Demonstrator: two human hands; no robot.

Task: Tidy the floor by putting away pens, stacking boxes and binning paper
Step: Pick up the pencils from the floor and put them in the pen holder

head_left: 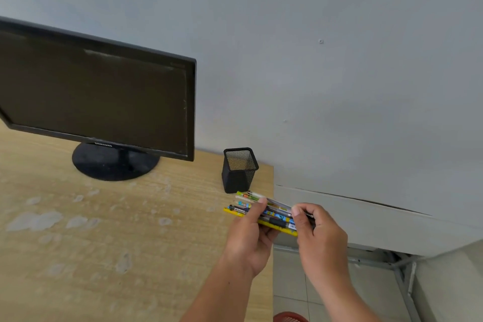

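Note:
A bundle of several pens [271, 213], yellow, blue and clear ones, lies roughly level between both hands above the desk's right edge. My left hand [248, 239] holds the bundle from below, thumb across the top. My right hand [320, 239] pinches the bundle's right end with fingers curled over it. A black mesh pen holder [239, 170] stands upright and looks empty on the wooden desk [130, 230], just beyond the pens' left tips.
A black monitor [96, 91] on a round stand fills the desk's back left. The grey wall is close behind. Right of the desk, tiled floor [290, 287], a metal frame [400, 274] and a red basket rim [290, 317] at the bottom edge.

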